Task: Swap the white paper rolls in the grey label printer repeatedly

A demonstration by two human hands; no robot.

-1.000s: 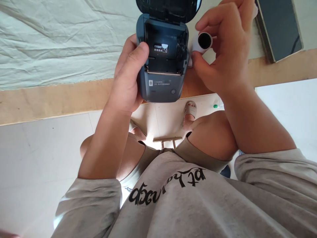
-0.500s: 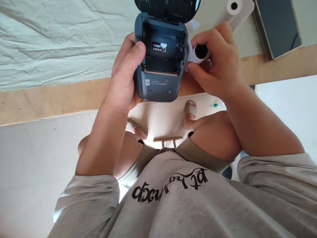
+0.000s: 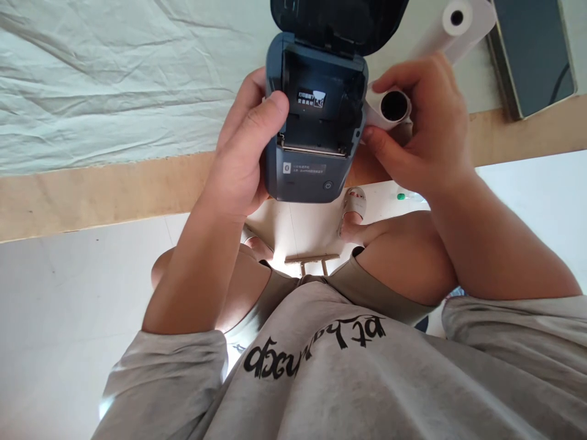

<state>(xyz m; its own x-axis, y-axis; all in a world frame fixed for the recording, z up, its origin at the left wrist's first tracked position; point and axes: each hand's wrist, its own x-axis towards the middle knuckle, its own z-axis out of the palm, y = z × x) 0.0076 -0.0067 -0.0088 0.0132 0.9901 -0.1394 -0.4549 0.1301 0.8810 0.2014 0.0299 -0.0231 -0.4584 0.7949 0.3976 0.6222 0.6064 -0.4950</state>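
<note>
Compared with a second ago, the paper roll (image 3: 393,107) has come down from where I held it up and now sits just beside the right wall of the printer (image 3: 305,174). The printer has hardly shifted in my grip.

My left hand (image 3: 241,168) wraps the printer's body from the left, with the thumb hooked over the left rim of the open bay. My right hand (image 3: 433,143) pinches the roll between the thumb below and the fingers curled over the top, its hollow core facing me. Both sit at the near edge of the table (image 3: 92,192), and the printer's front hangs out past that edge.

The lid (image 3: 337,21) stands fully back, so the bay is free. I think the roll should go in with its axis across the bay, and at present it points toward me. It needs a quarter turn first. I would check the small sticker (image 3: 312,99) inside for which way the paper should unwind.

My left thumb crowds the rim, so I judge it best to slide it down the side before lowering the roll. I cannot tell where the loose end of the paper lies.

A spare roll (image 3: 458,21) and a dark tablet (image 3: 534,55) lie toward the far right corner, on the pale cloth (image 3: 114,79).
</note>
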